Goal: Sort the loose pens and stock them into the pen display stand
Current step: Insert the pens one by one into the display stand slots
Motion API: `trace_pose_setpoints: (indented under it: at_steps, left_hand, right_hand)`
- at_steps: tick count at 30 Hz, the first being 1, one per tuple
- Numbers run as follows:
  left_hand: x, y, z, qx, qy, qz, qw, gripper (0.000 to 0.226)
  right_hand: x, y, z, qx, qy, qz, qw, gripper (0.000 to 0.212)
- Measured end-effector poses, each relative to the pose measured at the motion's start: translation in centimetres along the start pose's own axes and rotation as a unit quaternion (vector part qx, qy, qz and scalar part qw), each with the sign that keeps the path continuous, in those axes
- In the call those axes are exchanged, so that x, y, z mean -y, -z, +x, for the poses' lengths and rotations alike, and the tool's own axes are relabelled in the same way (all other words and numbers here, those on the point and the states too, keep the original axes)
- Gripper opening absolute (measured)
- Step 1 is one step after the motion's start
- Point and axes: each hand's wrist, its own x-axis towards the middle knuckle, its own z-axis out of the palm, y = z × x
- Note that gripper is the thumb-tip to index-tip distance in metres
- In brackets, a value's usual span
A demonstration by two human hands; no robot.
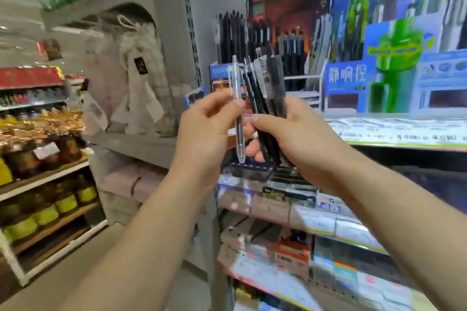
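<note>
My left hand (209,129) pinches a clear-barrelled pen (237,98) upright between thumb and fingers, its tip pointing down. Right beside it, my right hand (295,139) grips a bunch of several black pens (267,88), among them one with a clear clip, fanned upward. Both hands are held up in front of the pen display stand (336,81), whose slots hold rows of black pens (242,35) standing upright behind the bunch. The view is blurred.
A shelf edge with price labels (394,131) runs under the stand. Lower shelves (290,212) carry boxed stationery. A grey shelf upright (187,20) stands left of the stand, with cloth bags (136,78) beyond it and bottles and jars (45,199) on racks at far left.
</note>
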Motion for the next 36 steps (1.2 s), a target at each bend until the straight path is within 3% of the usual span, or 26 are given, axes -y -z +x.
trace_pose_setpoints:
  at_steps: [4, 10, 14, 16, 23, 29, 36]
  left_hand:
    - [-2.5, 0.0, 6.0, -0.014, -0.066, 0.085, 0.994, 0.013]
    - [-3.4, 1.2, 15.6, -0.093, -0.143, 0.216, 0.961, 0.022]
    - [-3.3, 2.1, 19.4, -0.103, -0.238, 0.344, 0.902, 0.071]
    - [-3.1, 2.3, 20.7, -0.095, -0.279, 0.379, 0.877, 0.08]
    - [-2.7, 2.5, 23.6, -0.039, -0.376, 0.372, 0.848, 0.071]
    - [-1.7, 3.0, 23.8, -0.007, -0.408, 0.369, 0.835, 0.077]
    - [-3.2, 2.7, 24.1, -0.006, -0.389, 0.401, 0.83, 0.063]
  right_hand:
    - [2.1, 0.9, 6.0, 0.011, 0.03, -0.019, 0.999, 0.012]
    - [4.0, 2.6, 12.7, -0.057, 0.043, -0.072, 0.995, 0.012]
    - [4.5, 4.2, 15.8, -0.083, 0.063, -0.057, 0.993, 0.006]
    - [4.5, 4.7, 17.3, -0.093, 0.066, -0.045, 0.992, 0.007]
    - [1.6, 5.4, 20.8, -0.142, 0.062, -0.016, 0.988, 0.018]
    - [-0.1, 5.3, 20.3, -0.102, 0.035, -0.04, 0.993, 0.022]
    - [-0.5, 5.3, 19.4, -0.098, 0.029, -0.042, 0.994, 0.021]
